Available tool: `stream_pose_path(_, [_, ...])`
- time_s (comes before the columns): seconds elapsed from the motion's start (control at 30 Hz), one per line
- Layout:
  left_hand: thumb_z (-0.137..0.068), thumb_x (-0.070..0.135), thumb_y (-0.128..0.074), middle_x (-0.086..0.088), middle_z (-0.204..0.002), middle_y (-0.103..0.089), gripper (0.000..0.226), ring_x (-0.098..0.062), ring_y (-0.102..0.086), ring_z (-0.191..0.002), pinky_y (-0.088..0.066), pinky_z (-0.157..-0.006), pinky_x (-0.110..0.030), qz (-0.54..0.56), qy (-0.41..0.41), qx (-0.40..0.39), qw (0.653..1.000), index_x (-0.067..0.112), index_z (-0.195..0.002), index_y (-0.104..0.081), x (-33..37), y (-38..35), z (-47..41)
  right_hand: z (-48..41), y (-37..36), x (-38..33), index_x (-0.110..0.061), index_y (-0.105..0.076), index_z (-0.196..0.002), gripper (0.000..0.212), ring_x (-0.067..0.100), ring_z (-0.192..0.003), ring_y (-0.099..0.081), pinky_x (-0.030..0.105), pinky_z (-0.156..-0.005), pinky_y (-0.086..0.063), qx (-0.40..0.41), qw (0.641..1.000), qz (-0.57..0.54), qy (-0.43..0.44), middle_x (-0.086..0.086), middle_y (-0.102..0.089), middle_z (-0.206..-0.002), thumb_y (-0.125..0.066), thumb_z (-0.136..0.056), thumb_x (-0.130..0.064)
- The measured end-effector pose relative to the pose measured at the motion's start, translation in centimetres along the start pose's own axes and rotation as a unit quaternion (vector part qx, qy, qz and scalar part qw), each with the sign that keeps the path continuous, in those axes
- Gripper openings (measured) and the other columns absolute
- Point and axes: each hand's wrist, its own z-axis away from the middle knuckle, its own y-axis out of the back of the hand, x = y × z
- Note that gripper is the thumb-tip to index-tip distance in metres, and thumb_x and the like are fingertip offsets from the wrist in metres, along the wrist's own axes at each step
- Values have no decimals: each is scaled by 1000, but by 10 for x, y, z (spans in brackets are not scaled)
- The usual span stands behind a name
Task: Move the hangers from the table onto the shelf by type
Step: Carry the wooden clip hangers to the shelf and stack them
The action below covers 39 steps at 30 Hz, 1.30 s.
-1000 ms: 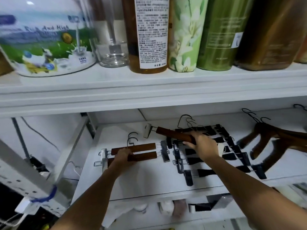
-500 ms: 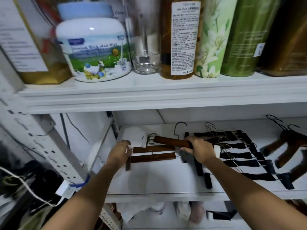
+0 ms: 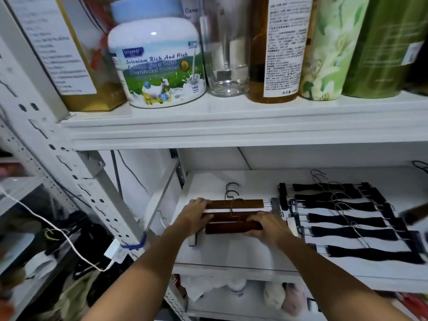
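Three brown wooden clip hangers point(image 3: 234, 203) lie side by side on the left part of the white shelf point(image 3: 231, 253), hooks pointing back. My right hand point(image 3: 266, 227) grips the right end of the nearest brown hanger point(image 3: 229, 228), which rests in front of the other two. My left hand point(image 3: 196, 214) presses on the left ends of the brown hangers. To the right lies a row of several black clip hangers point(image 3: 347, 218) with wire hooks. A dark brown wooden hanger point(image 3: 414, 215) shows blurred at the right edge.
The shelf above carries a white goat-milk tin point(image 3: 157, 66), a glass point(image 3: 228, 54), an amber bottle point(image 3: 278, 47) and green canisters point(image 3: 384, 42). A perforated white upright point(image 3: 69, 172) slants at left, with a white cable point(image 3: 58, 230). Bundled items sit on the level below point(image 3: 273, 295).
My right hand carried the third brown hanger leftwards from over the black hangers and set it down in front of the two brown ones. The camera shifted left and closer.
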Motion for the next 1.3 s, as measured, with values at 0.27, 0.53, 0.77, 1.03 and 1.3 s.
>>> stream_pose_path(0.27, [-90,45,-56,0,-152,-29,67,-22,-26,-140,-23,-117,-40,3,-26,-72,997,20,-146,-31,12,-37,-17,-11,-18,1,-31,-57,-129,49,18,-111,-46,29,-93,-40,15,1000,-1,22,-1,-46,-115,-66,-84,-48])
stream_pose_path(0.53, [-78,75,-41,-8,-160,13,103,-27,13,-147,6,-120,-43,-88,-14,-189,978,21,-152,5,11,-41,-17,-11,-22,3,-34,-44,-135,69,19,-122,-34,35,-104,-32,44,998,44,26,-3,-37,-131,-57,-77,-70])
stream_pose_path(0.77, [-85,67,-46,-10,-158,18,99,-30,18,-146,8,-119,-43,-96,-28,-206,973,20,-151,11,9,-37,-20,-14,-18,7,-31,-2,-154,87,19,-149,8,42,-118,9,-26,990,138,-4,3,4,-162,-8,-82,-79])
stream_pose_path(1.03, [-84,70,-44,-8,-160,14,98,-29,13,-147,3,-120,-43,-120,-51,-203,970,23,-151,9,4,-32,-22,-11,-26,-4,-29,10,-153,83,25,-149,11,47,-119,7,-50,982,175,-46,6,14,-161,-11,-88,-75])
stream_pose_path(1.3, [-83,64,-52,-4,-161,1,99,-24,0,-149,-2,-122,-44,-53,-63,-148,985,22,-152,5,11,-31,-15,1,-3,-11,-32,8,-153,89,21,-149,12,43,-120,8,-65,990,114,-56,1,9,-162,0,-79,-80])
